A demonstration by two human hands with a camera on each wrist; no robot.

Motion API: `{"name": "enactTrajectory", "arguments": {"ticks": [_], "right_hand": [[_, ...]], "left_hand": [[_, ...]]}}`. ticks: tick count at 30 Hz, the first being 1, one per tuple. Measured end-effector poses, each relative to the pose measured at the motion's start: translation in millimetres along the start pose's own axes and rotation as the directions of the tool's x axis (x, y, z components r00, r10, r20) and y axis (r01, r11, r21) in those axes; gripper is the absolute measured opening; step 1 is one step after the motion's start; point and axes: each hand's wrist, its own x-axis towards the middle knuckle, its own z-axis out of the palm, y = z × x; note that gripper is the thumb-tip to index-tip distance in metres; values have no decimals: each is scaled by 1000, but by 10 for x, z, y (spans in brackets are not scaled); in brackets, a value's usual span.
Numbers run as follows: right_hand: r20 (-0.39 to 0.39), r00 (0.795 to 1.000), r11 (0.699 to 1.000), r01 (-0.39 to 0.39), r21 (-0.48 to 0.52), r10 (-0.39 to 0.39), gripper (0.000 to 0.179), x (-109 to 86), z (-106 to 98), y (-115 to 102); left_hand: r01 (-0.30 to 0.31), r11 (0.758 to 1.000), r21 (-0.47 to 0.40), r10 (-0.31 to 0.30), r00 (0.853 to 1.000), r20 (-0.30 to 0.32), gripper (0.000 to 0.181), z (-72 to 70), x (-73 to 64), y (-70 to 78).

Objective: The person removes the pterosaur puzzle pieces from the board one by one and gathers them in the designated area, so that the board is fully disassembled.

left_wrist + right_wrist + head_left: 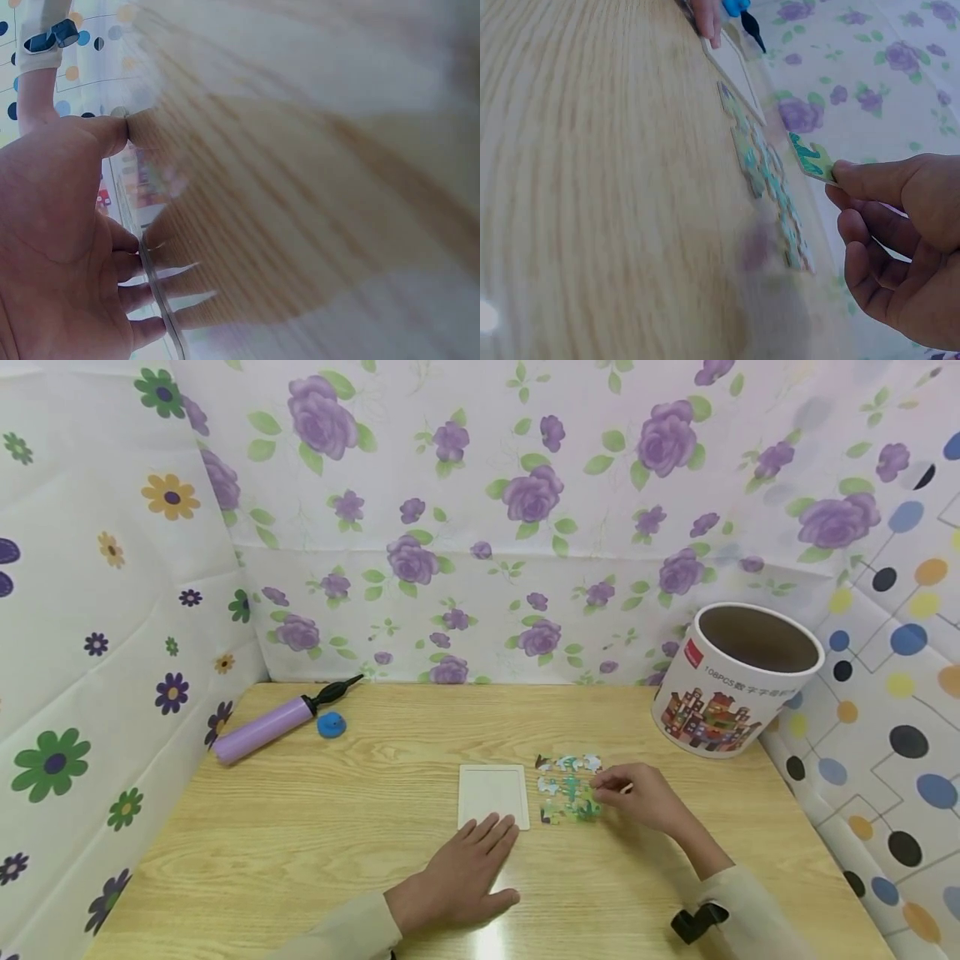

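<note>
A square, cream puzzle tray (491, 793) with a raised rim lies flat on the wooden table. My left hand (467, 875) rests palm down in front of it, its straight fingertips on the tray's near edge. To the tray's right, several jigsaw pieces (572, 787) in green, white and brown lie in loose rows. Over their right side, my right hand (643, 797) pinches a green puzzle piece (810, 159) between thumb and index finger. The right wrist view shows this piece raised above the table, its other fingers loosely curled.
A lilac hand pump (266, 731) with a black nozzle lies at the back left, beside a small blue toy duck (331, 724). A large white printed bucket (738, 681) stands at the back right. Patterned cloth (450, 527) closes off the table's back and sides.
</note>
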Motion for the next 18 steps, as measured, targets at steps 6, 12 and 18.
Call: {"name": "enactTrajectory", "arguments": {"ticks": [6,12,18], "right_hand": [[-5,1000,1000,-25,-17,25,13,-77,-47,181],[0,999,999,-43,-20,43,12,-93,-42,288],[3,997,997,-78,9,78,11,-87,-1,324]], "left_hand": [[-1,1000,4,1,1000,-6,82,-6,-5,1],[0,1000,1,0,1000,1,81,-15,-8,3],[10,1000,-24,-10,1000,13,81,-2,-3,-4]]}}
